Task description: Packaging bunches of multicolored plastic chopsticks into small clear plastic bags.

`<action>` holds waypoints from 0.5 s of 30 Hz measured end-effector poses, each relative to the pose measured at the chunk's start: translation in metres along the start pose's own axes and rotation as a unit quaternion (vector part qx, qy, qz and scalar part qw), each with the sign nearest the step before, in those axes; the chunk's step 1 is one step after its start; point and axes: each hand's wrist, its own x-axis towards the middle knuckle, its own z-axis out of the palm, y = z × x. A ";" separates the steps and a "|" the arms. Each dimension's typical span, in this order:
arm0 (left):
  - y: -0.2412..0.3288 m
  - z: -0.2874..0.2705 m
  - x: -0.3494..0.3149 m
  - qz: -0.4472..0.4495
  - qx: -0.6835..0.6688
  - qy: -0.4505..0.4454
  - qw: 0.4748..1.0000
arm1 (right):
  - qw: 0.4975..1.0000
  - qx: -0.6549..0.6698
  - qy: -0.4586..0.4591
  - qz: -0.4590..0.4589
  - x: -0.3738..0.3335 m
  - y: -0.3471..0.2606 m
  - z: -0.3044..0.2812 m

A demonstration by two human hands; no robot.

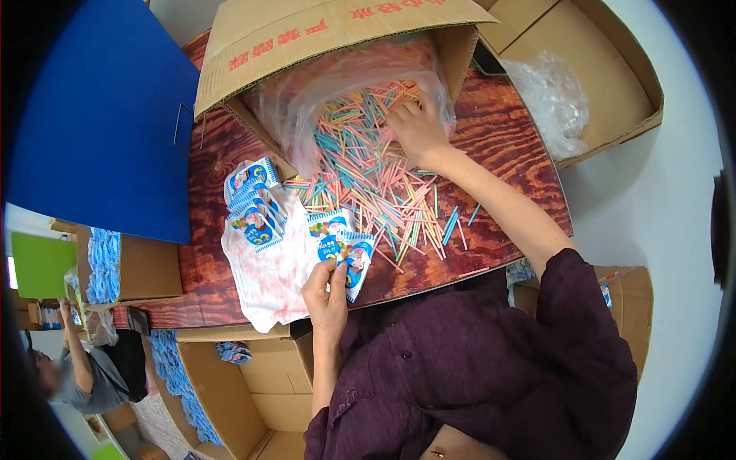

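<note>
My left hand (326,295) pinches a small stack of blue-and-white printed packets (340,249) at the near edge of the wooden table (506,130). My right hand (418,130) reaches into a heap of thin pastel sticks (368,172) that spills out of a tipped cardboard box (307,38) lined with a clear plastic bag; the fingers rest on the sticks, and I cannot tell if they grip any. A fanned pile of the same packets (253,203) lies on a white and pink cloth (268,276) left of my left hand.
A blue board (100,115) stands at the left. An open carton holding a crumpled clear bag (552,96) sits at the right. Cartons with blue packets (103,264) stand below the table's left. Another person (77,376) is at the lower left.
</note>
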 end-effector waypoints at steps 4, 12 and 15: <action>0.001 -0.001 -0.001 -0.002 -0.002 0.004 1.000 | 0.988 0.063 -0.118 0.072 0.026 -0.002 -0.015; 0.002 -0.004 -0.004 -0.018 -0.011 0.011 1.000 | 0.784 0.482 -0.264 0.287 0.032 0.001 -0.006; 0.002 -0.006 -0.004 -0.023 -0.029 0.016 0.999 | 0.718 0.584 -0.239 0.292 0.033 0.008 -0.004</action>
